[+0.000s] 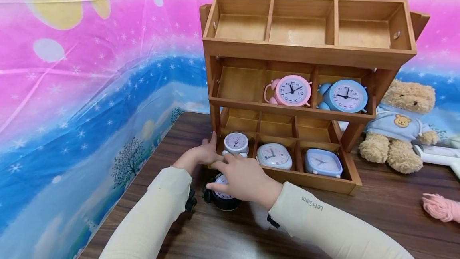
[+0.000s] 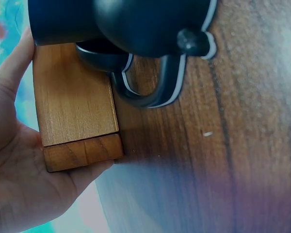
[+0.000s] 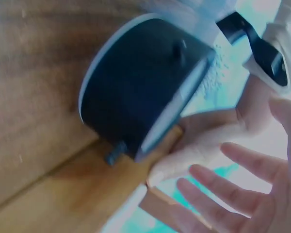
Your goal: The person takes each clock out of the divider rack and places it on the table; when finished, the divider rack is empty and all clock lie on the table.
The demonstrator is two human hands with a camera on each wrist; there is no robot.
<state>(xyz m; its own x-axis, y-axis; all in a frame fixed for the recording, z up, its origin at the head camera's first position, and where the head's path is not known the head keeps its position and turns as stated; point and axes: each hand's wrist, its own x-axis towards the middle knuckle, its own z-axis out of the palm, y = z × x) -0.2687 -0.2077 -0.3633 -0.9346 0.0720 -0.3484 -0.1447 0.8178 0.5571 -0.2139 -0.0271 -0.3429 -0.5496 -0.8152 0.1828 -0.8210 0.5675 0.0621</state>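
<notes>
My left hand (image 1: pixel 203 154) holds the front left corner of the wooden rack (image 1: pixel 309 178), its palm against the board's end in the left wrist view. My right hand (image 1: pixel 249 177) hovers over a black alarm clock (image 1: pixel 225 204) that lies face up on the table. Its fingers (image 3: pixel 237 187) are loosely spread and hold nothing in the right wrist view. Just beyond the fingertips, a white twin-bell alarm clock (image 1: pixel 236 142) leans in the lower left compartment. Beside it are a white rounded clock (image 1: pixel 274 156) and a pale purple square clock (image 1: pixel 324 163).
On the middle tier lie a pink alarm clock (image 1: pixel 292 90) and a blue one (image 1: pixel 347 96). A teddy bear (image 1: pixel 402 125) sits right of the rack, with pink yarn (image 1: pixel 441 207) nearer the front. A patterned cloth (image 1: pixel 90 91) hangs behind the dark wooden table (image 1: pixel 194 231).
</notes>
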